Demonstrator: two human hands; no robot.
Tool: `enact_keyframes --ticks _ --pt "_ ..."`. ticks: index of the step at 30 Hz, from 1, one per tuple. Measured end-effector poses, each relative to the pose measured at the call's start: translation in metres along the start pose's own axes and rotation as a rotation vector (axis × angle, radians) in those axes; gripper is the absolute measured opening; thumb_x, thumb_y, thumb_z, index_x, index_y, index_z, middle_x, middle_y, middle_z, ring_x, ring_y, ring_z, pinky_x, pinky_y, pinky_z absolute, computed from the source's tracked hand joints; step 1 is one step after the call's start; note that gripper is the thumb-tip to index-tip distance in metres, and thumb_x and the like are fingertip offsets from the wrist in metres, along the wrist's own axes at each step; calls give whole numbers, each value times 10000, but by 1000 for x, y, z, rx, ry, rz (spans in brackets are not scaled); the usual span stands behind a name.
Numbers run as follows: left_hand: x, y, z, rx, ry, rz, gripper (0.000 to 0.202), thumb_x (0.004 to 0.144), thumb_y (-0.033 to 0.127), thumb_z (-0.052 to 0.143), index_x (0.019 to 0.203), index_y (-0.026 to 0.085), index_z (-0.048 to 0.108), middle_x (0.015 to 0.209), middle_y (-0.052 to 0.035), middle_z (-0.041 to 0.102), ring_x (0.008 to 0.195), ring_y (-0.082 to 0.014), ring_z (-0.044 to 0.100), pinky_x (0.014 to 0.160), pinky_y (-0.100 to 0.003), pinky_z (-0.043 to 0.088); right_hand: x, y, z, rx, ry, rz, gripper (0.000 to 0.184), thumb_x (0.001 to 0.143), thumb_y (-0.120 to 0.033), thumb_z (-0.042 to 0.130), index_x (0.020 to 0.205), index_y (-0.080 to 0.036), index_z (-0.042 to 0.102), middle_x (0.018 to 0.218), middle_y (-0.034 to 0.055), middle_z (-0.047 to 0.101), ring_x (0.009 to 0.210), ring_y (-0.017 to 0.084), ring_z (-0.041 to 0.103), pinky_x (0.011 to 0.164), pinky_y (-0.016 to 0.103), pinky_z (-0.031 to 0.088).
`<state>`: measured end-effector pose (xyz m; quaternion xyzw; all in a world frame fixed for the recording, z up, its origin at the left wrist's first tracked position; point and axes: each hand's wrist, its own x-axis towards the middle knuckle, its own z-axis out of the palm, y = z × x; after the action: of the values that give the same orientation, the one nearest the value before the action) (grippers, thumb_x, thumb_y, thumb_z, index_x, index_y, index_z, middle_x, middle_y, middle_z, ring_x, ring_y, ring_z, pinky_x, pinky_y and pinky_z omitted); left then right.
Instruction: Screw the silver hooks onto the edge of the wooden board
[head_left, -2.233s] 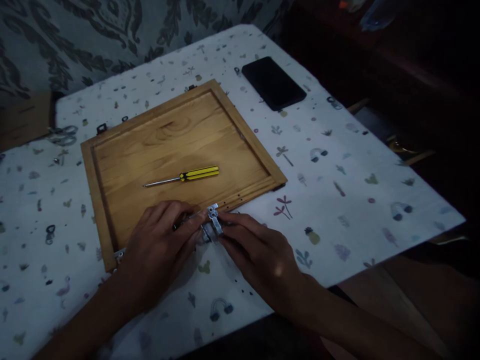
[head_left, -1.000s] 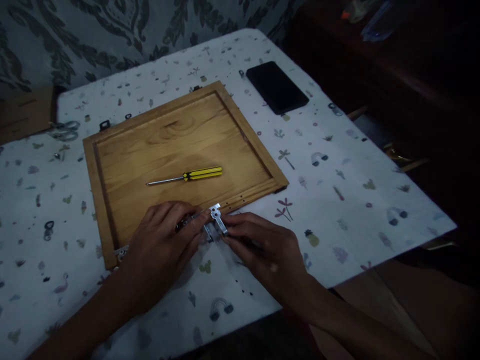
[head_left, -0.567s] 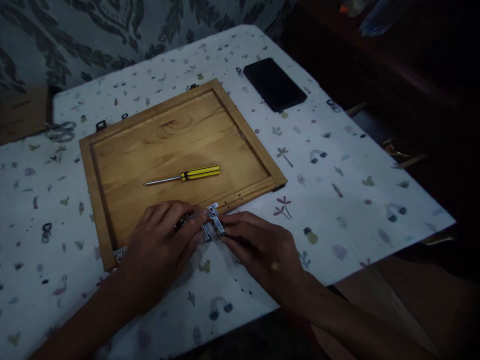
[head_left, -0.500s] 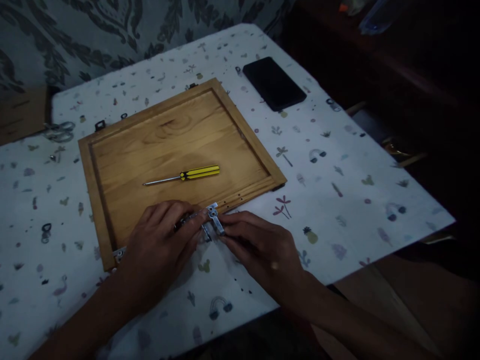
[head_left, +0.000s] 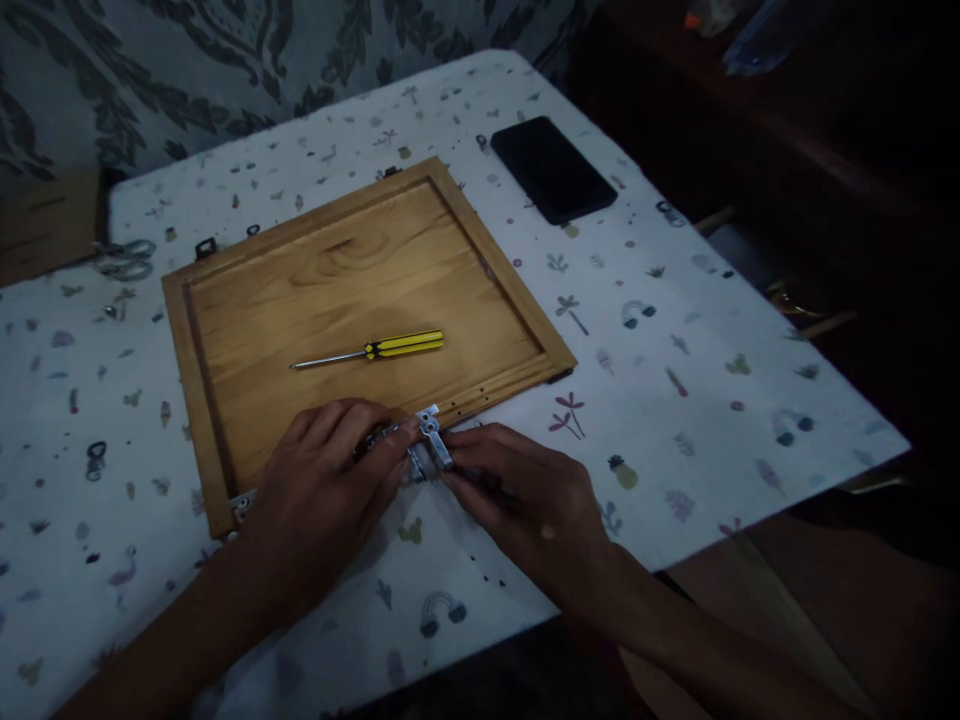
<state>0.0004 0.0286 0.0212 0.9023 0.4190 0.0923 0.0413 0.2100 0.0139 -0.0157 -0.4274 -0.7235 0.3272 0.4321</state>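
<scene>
A framed wooden panel (head_left: 352, 270) lies flat on the table. At its near edge, a small silver metal hinge (head_left: 435, 438) is gripped between my two hands. My left hand (head_left: 322, 490) is closed, thumb and fingers pressing the hinge's left part against the frame; they hide much of it. From the right, my right hand (head_left: 529, 485) pinches the hinge's projecting arm between thumb and fingertips. Another silver metal plate (head_left: 241, 504) shows on the frame's near left corner, partly behind my left wrist. A yellow-and-black screwdriver (head_left: 371, 349) rests on the panel, tip to the left.
A black phone (head_left: 553, 170) lies beyond the panel on the right. Scissors (head_left: 126, 260) sit at the far left beside a brown cardboard piece (head_left: 49, 225). Small dark fittings (head_left: 205, 248) stick out from the panel's far edge. A patterned cloth (head_left: 675, 450) covers the table.
The view has shifted slightly, so the things on the table appear a little to the right. Both hands keep their hold on the hinge, with hardly any movement.
</scene>
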Motion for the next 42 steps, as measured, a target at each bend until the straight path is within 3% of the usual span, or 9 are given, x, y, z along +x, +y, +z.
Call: enact_keyframes --ticks 20,31,42 --pt "-1 -1 0 -26 -5 -16 284 987 176 480 1241 180 606 1092 -72 656 985 -224 578 834 -386 464 -1 0 0 -46 0 32 109 899 -130 629 906 -201 710 896 46 764 791 148 732 677 262 620" --pt "0 1 6 -28 86 -21 261 999 211 473 1187 160 647 1012 -81 679 940 -239 594 806 -399 459 -1 0 2 -111 32 12 97 870 -125 663 917 -201 703 885 61 772 792 166 751 677 254 622" --pt "-3 0 9 -32 76 -33 249 996 227 491 1198 182 629 1050 -71 672 972 -245 600 833 -408 453 -1 -2 1 -129 11 28 111 866 -122 670 909 -215 714 891 45 773 790 160 744 674 252 624"
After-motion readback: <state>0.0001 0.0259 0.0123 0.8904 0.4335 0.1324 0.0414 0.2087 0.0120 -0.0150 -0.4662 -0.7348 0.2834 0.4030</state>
